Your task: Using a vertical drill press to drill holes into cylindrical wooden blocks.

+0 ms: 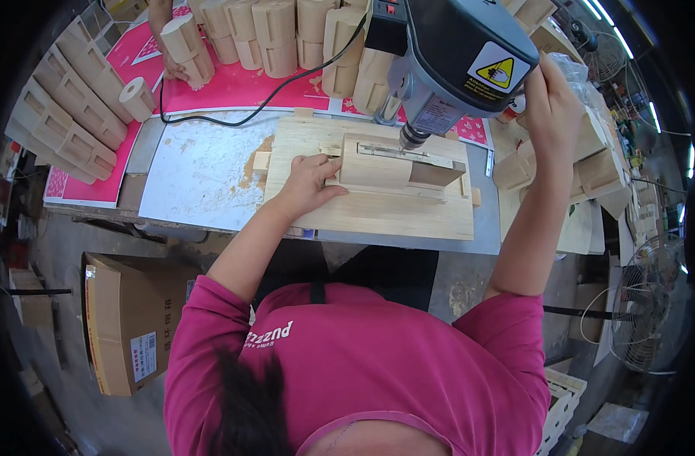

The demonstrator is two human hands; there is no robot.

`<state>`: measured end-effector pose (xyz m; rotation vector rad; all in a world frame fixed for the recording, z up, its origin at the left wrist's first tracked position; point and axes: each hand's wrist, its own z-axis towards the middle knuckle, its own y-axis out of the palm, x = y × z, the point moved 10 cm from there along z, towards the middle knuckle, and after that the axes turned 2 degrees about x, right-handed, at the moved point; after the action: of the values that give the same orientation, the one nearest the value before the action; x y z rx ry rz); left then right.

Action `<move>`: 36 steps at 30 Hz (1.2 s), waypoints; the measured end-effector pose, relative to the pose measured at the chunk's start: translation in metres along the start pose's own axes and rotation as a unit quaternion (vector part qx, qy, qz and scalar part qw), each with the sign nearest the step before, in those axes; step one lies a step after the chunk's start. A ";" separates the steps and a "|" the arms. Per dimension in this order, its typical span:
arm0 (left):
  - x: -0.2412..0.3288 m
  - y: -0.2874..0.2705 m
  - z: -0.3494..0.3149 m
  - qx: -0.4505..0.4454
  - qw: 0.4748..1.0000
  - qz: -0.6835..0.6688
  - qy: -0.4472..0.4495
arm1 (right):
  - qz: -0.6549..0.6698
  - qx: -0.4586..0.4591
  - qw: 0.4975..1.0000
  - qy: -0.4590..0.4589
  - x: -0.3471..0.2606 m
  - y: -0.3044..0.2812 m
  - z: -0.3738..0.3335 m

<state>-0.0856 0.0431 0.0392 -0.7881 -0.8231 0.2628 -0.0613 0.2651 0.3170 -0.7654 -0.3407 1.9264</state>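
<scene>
A pale wooden block with a slot in its top sits on a flat wooden board. My left hand holds the block at its left end, fingers and thumb bent against it. Above the block hangs the chuck of a dark drill press; whether a bit touches the wood I cannot tell. My right hand is raised at the right side of the drill head, its fingers curled. What it grips is hidden behind the machine.
Stacked wooden blocks line the back, with more at the left. Another person's hand touches a stack there. A black cable crosses the table. More wooden pieces lie right; a cardboard box stands below left.
</scene>
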 end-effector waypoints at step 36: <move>0.034 0.023 0.021 0.006 0.998 0.056 0.030 | 0.020 -0.004 1.000 0.011 0.032 0.016 0.029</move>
<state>-0.0766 0.0867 0.0500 -0.8287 -0.7218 0.3422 -0.1008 0.2888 0.3188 -0.8029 -0.3216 1.9540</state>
